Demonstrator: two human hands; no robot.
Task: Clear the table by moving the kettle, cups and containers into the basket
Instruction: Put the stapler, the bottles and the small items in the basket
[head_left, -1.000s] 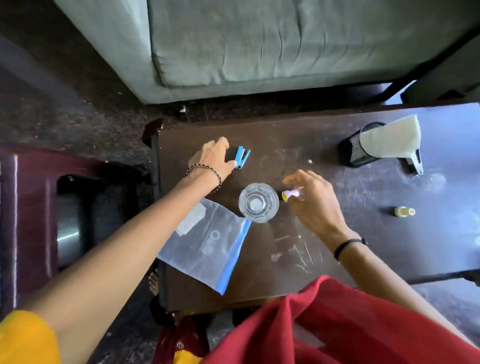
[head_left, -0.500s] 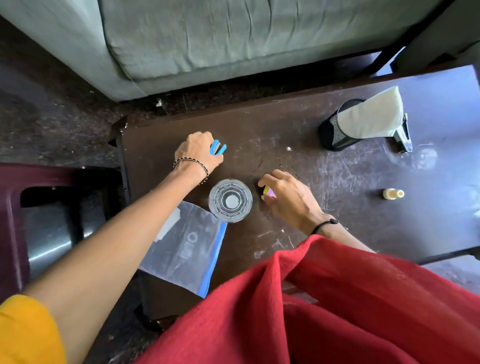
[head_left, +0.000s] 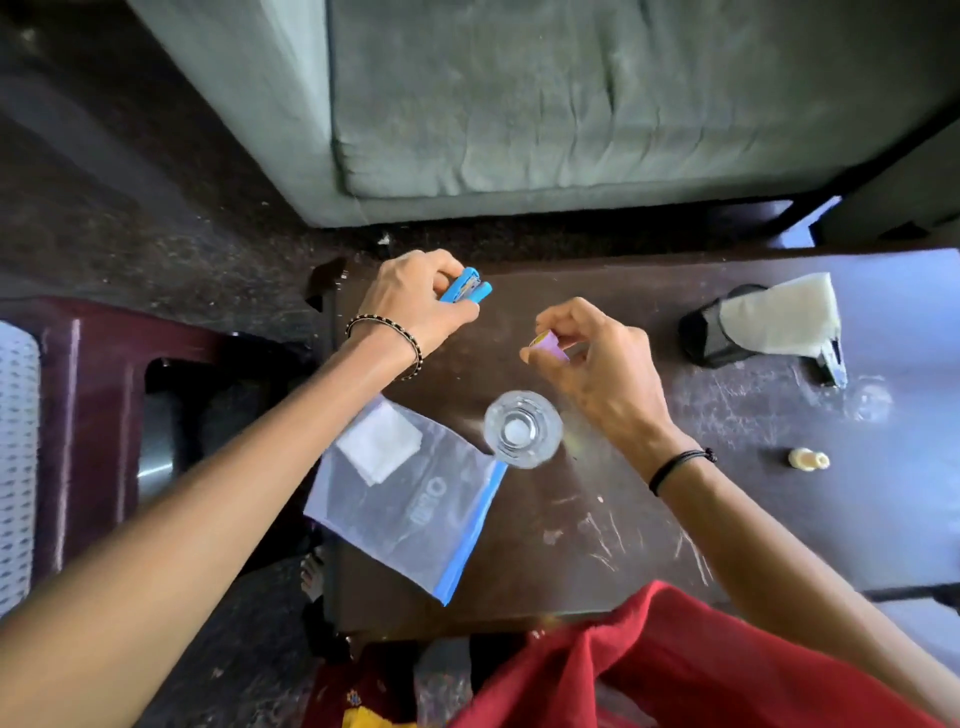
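The left hand (head_left: 415, 304) grips a blue stapler (head_left: 466, 291), the right hand (head_left: 602, 364) pinches a small pink container (head_left: 544, 345), both above the surface (head_left: 571, 545), probably for carrying away.

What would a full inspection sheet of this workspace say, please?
Surface: scratched dark brown wooden table.
Job's things: clear drinking glass upright; black mesh holder with a white folded sheet in it; small cream bottle lying down. No kettle or basket seen.
Clutter: clear plastic zip bag with blue seal, overhanging the table's left edge.
Grippers: left hand grips a blue plastic clip-like tool; right hand pinches a small lilac tube.
Cables: nothing seen.
Surroundings: grey-green fabric sofa beyond the table; maroon plastic chair at left.
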